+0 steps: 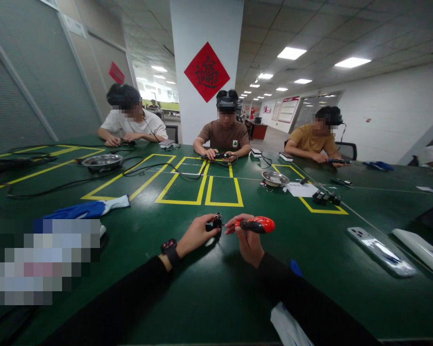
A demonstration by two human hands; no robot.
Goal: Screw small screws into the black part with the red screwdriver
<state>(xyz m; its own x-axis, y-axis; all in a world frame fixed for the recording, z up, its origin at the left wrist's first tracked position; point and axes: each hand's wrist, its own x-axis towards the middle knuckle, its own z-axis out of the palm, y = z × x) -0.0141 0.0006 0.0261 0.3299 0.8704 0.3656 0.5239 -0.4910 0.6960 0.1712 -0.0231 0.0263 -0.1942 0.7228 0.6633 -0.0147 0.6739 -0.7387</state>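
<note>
A small black part [217, 222] with a metal top stands upright in the fingers of the person's left hand [199, 232], just above the green table [187, 307]; the hand is curled nearly closed, thumb and fingers pinching the part from the side. Just to its right, the right hand [249, 239] is closed around a screwdriver [266, 225] with a red and black handle, its butt turned outward to the right and its front end toward the part. The fingers hide most of the shaft, so whether its tip touches the part cannot be told. A dark watch [170, 251] sits on the left wrist, just behind that hand. Beyond the hands, yellow tape [223, 204] marks out boxes on the table. Ahead and to the right of the right hand are a metal bowl [274, 179], a sheet of paper [299, 189] and a cluster of black blocks [326, 197]; farther right and nearer the person lie a phone [381, 252] and a white case [421, 251]. To the left of the left hand lies a blue and white glove [84, 208], with a second bowl [101, 162] farther off beyond it, near long black cables [75, 182]. Across the table from both hands sit three co-workers, in a white shirt [149, 126], a brown shirt [216, 129] and a mustard shirt [303, 141], their hands at small dark items. Behind the middle one, a column [207, 24] bears a red diamond sign [207, 72].
</note>
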